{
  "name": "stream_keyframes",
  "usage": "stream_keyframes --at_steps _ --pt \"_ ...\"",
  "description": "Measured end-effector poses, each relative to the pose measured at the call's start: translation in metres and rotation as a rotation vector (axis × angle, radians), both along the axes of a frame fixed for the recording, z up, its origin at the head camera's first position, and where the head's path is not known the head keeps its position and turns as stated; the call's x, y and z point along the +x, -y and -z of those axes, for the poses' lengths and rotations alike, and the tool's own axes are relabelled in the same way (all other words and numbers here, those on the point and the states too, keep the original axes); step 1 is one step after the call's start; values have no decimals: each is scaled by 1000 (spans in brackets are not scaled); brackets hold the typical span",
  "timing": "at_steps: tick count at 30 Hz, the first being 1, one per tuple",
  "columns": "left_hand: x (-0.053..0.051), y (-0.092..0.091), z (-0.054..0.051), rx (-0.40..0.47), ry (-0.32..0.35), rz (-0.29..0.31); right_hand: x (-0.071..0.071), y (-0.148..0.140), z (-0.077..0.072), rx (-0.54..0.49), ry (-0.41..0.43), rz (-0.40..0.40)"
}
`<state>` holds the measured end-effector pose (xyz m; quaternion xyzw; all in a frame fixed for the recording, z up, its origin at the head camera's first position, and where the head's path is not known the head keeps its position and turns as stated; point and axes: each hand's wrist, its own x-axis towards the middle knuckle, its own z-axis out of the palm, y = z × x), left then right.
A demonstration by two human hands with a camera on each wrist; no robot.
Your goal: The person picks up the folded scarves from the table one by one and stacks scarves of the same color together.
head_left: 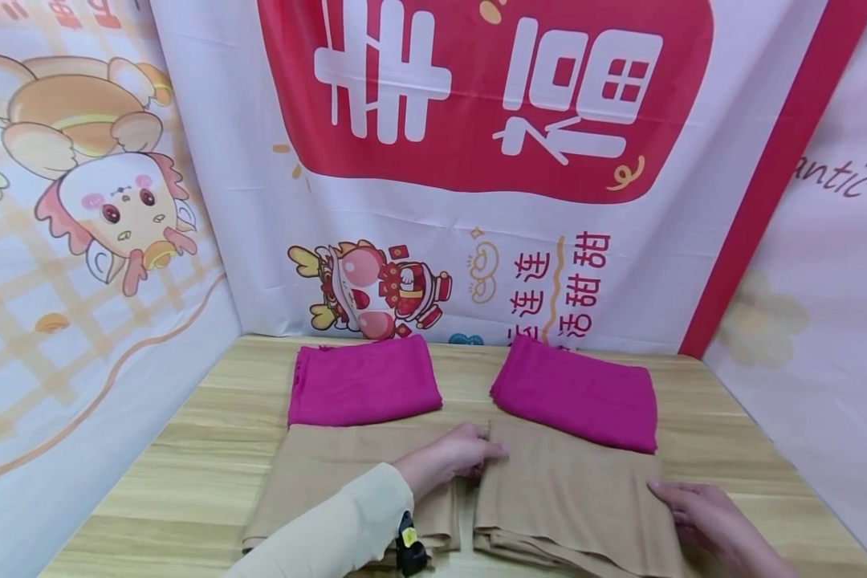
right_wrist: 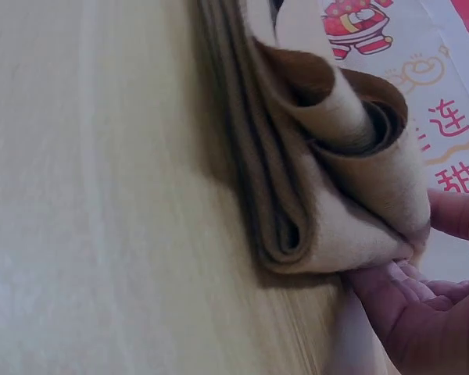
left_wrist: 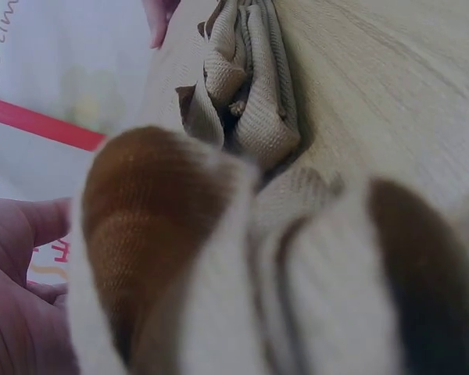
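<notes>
A folded tan cloth lies right of centre on the table in the head view. My left hand is at its left edge, thumb resting on top and fingers at the side. At the opposite edge my right hand grips it, thumb above and fingers below, as the right wrist view shows. A second folded tan cloth lies to the left, under my left forearm. Its blurred folds fill the front of the left wrist view and hide the left fingertips.
Two folded magenta cloths lie behind the tan ones, one on the left and one on the right. The wood-grain table ends at a printed white-and-red banner. Printed sheets hang at both sides.
</notes>
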<state>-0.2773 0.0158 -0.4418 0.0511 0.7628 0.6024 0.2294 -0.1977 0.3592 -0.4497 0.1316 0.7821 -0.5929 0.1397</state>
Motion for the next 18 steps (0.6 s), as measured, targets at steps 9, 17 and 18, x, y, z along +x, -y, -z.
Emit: stream_keyframes --at_steps 9,17,18 --pt "0 -1 2 -4 19 -20 1 -10 4 -207 51 -62" --pt "1 0 1 -13 7 8 2 -11 5 -225 33 -79" --pt "1 0 1 -14 2 10 2 -11 5 -223 32 -77"
